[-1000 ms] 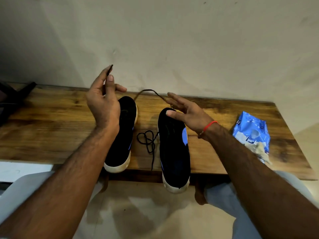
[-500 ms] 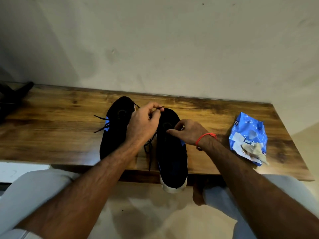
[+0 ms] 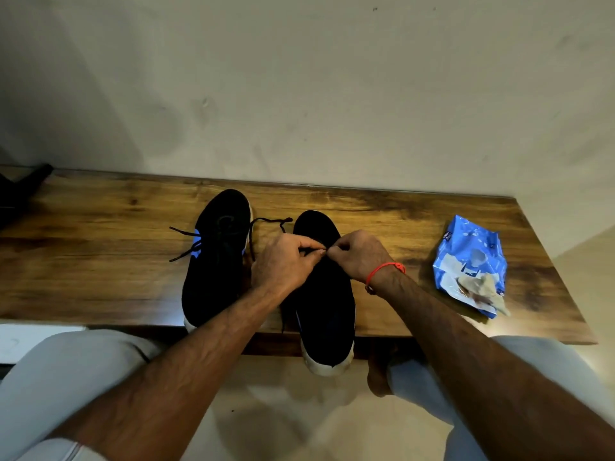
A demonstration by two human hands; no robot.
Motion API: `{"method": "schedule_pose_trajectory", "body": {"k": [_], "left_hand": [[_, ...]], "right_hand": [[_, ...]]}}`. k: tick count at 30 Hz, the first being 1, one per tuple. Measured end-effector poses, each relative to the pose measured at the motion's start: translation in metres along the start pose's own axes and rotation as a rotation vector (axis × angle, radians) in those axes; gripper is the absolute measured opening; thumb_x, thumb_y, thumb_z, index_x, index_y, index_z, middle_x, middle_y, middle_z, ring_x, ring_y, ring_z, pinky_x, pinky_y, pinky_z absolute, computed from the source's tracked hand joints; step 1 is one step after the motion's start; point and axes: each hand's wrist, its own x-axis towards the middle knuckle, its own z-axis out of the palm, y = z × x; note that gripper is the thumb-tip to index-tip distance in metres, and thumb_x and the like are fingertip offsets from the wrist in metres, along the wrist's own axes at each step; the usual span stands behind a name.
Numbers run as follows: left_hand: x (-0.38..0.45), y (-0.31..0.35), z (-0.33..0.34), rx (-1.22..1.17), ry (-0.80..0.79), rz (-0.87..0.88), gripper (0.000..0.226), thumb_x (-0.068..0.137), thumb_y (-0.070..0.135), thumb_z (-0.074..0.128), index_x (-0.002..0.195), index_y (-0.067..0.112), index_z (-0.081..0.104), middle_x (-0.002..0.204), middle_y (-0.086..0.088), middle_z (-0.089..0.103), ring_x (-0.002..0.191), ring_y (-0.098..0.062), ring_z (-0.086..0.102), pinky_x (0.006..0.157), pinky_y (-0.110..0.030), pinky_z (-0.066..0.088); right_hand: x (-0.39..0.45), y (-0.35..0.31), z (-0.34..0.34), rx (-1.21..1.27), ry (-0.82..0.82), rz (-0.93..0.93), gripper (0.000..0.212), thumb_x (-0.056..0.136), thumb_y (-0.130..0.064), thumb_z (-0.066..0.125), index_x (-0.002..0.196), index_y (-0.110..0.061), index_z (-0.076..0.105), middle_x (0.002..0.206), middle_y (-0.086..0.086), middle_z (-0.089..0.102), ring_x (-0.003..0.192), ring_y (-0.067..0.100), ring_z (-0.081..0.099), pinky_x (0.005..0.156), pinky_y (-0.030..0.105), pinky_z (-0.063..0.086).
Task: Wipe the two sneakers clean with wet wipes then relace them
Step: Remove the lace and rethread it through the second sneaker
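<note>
Left hand and right hand pinching black lace over right sneaker; left sneaker beside; wipes pack far right on wooden table.

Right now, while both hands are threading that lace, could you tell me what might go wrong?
The right sneaker has its heel hanging past the edge of the table; a firm tug on the lace by the left hand or right hand might tip it off. The lace's loose end could also snag the left sneaker.

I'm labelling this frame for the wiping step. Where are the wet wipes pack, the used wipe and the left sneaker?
wet wipes pack [image 3: 466,247], head view, blue upper face.
used wipe [image 3: 482,289], head view, crumpled middle.
left sneaker [image 3: 216,257], head view, black upper.
</note>
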Motion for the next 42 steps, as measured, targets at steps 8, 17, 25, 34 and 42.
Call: {"method": "schedule_pose_trajectory", "body": {"k": [8,17,25,34,42], "left_hand": [[-0.004,0.006,0.01,0.198,-0.055,-0.068,0.027,0.097,0.052,0.06,0.12,0.043,0.071,0.124,0.003,0.055,0.116,-0.02,0.056,0.084,-0.037,0.054],[-0.004,0.009,0.014,0.214,-0.012,-0.1,0.027,0.097,0.052,0.059,0.119,0.041,0.072,0.123,0.004,0.056,0.115,-0.019,0.056,0.079,-0.035,0.052],[0.0,0.01,0.016,0.21,0.042,-0.09,0.027,0.095,0.05,0.061,0.115,0.038,0.074,0.12,0.004,0.064,0.109,-0.019,0.062,0.081,-0.042,0.059],[0.005,0.008,0.011,0.177,-0.092,0.009,0.027,0.098,0.045,0.062,0.122,0.035,0.072,0.108,0.006,0.049,0.105,-0.013,0.05,0.075,-0.03,0.04],[-0.002,0.017,0.008,0.278,0.001,-0.041,0.026,0.098,0.046,0.06,0.12,0.038,0.072,0.122,0.005,0.059,0.114,-0.019,0.058,0.083,-0.038,0.054]], "right_hand": [[0.001,0.009,-0.001,0.281,-0.019,0.117,0.018,0.093,-0.02,0.063,0.088,-0.01,0.077,0.091,0.013,0.075,0.088,0.028,0.071,0.077,0.046,0.061],[-0.001,0.01,-0.003,0.374,-0.047,0.156,0.017,0.096,-0.02,0.062,0.096,-0.012,0.076,0.095,0.009,0.075,0.091,0.024,0.071,0.077,0.039,0.06],[-0.002,0.008,-0.003,0.359,-0.024,0.122,0.019,0.096,-0.016,0.061,0.094,-0.006,0.076,0.097,0.016,0.074,0.092,0.029,0.071,0.083,0.046,0.059],[-0.001,0.011,-0.002,0.348,0.015,0.121,0.018,0.095,-0.018,0.062,0.083,-0.016,0.075,0.091,0.009,0.075,0.09,0.025,0.071,0.082,0.048,0.059],[-0.003,0.007,-0.002,0.352,0.007,0.1,0.017,0.095,-0.013,0.059,0.093,-0.011,0.076,0.093,0.009,0.074,0.089,0.024,0.07,0.081,0.04,0.06]]}}
